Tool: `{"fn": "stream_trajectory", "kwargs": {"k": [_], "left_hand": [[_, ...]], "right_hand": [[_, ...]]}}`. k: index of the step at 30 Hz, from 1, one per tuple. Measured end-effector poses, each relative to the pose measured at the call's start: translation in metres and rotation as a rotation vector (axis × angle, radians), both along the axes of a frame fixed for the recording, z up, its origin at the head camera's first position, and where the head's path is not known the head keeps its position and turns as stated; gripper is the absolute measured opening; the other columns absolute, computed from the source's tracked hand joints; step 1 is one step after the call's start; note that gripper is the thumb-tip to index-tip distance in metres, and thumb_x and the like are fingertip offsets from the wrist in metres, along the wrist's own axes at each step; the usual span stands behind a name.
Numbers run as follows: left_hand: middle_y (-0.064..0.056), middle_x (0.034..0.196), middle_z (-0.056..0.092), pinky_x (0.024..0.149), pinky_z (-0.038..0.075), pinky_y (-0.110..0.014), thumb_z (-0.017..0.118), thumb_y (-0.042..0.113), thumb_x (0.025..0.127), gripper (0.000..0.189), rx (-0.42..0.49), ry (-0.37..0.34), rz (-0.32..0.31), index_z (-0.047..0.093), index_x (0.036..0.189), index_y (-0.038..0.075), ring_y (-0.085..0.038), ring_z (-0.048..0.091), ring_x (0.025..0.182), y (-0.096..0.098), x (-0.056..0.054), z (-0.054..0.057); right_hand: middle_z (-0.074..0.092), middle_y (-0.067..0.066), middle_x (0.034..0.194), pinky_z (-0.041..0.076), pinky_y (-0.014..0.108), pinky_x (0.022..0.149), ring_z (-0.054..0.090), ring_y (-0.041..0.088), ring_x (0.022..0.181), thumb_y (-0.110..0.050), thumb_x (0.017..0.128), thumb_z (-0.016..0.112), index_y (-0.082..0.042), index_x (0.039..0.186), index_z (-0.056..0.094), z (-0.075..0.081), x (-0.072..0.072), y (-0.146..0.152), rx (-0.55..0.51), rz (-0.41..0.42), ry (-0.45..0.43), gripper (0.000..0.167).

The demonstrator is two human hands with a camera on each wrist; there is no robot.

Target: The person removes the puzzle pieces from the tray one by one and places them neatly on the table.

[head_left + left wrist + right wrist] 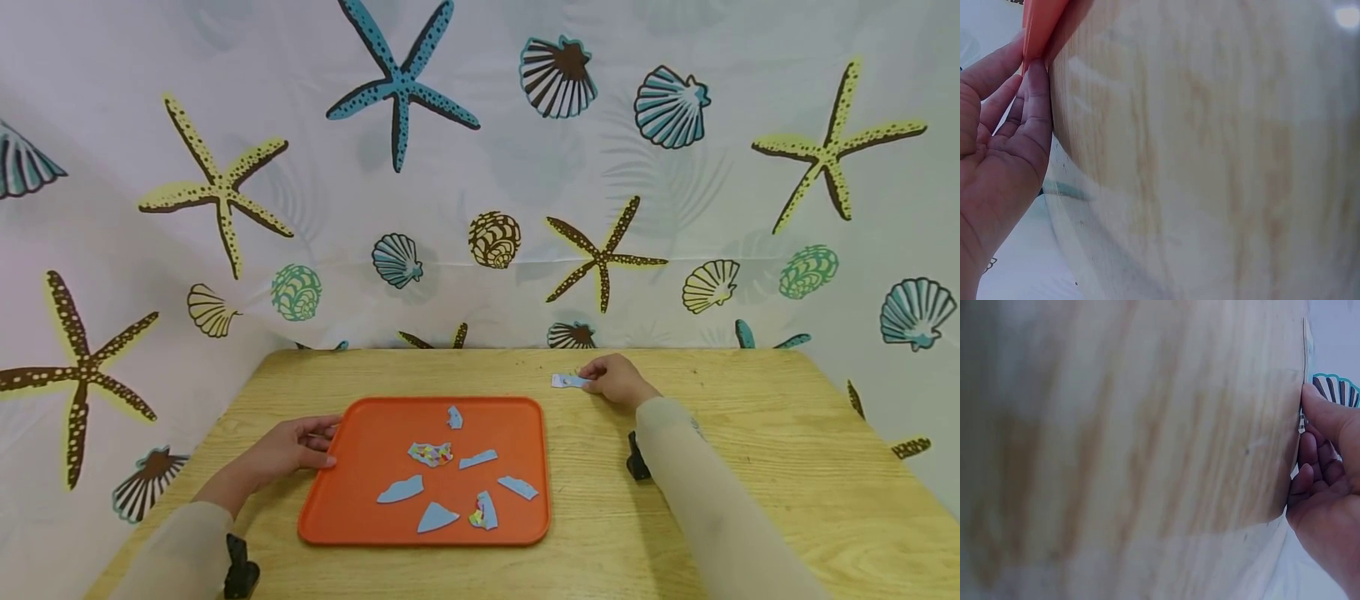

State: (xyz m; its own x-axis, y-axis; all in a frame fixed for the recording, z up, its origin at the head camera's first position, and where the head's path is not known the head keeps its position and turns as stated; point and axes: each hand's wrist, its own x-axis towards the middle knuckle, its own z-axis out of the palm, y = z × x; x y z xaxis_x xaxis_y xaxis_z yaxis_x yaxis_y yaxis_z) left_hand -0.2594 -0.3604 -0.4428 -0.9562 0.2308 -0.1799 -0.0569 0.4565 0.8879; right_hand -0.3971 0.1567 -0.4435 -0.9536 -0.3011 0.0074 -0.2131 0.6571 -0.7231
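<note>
An orange-red tray [360, 450] lies on the wooden table, with several torn pale-blue paper pieces spread over it. Two of them, a wide piece [431, 453] and a smaller one [485, 510], carry multicoloured patches. My left hand [288, 450] holds the tray's left rim, its thumb over the edge; in the left wrist view the thumb and fingers pinch the tray wall [1041, 31]. Beyond the tray's far right corner, my right hand [617, 382] pinches a pale-blue paper strip [564, 381] at table level. The fingers hide its right end.
The wooden table [735, 433] reaches back to a hanging cloth [465, 192] printed with starfish and shells, which also runs along both sides. A black wrist device [637, 457] sits by the right sleeve, another [240, 568] by the left.
</note>
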Motion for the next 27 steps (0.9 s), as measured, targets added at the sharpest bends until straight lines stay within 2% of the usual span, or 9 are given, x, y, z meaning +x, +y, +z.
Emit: {"fn": "stream_trajectory", "kwargs": {"k": [17,27], "left_hand": [[-0.023,0.130,0.049,0.079,0.053,-0.030,0.076,0.006,0.083,0.077,-0.012,-0.007,0.013,0.034,0.146,-0.009,-0.029,0.052,0.106,0.0011,0.0014,0.0020],[-0.019,0.128,0.051,0.081,0.053,-0.030,0.078,0.009,0.082,0.078,-0.012,-0.022,0.028,0.036,0.146,-0.006,-0.027,0.052,0.104,0.0014,-0.0009,0.0021]], "right_hand": [[0.066,0.012,0.103,0.046,0.041,0.087,0.058,0.024,0.093,-0.005,0.092,0.066,0.002,0.106,0.070,-0.0024,-0.0019,-0.0013,0.021,0.016,0.023,0.016],[0.064,0.014,0.104,0.045,0.042,0.090,0.058,0.028,0.098,-0.006,0.092,0.067,0.004,0.114,0.066,0.0015,0.0000,0.0033,-0.013,0.009,0.012,0.025]]}}
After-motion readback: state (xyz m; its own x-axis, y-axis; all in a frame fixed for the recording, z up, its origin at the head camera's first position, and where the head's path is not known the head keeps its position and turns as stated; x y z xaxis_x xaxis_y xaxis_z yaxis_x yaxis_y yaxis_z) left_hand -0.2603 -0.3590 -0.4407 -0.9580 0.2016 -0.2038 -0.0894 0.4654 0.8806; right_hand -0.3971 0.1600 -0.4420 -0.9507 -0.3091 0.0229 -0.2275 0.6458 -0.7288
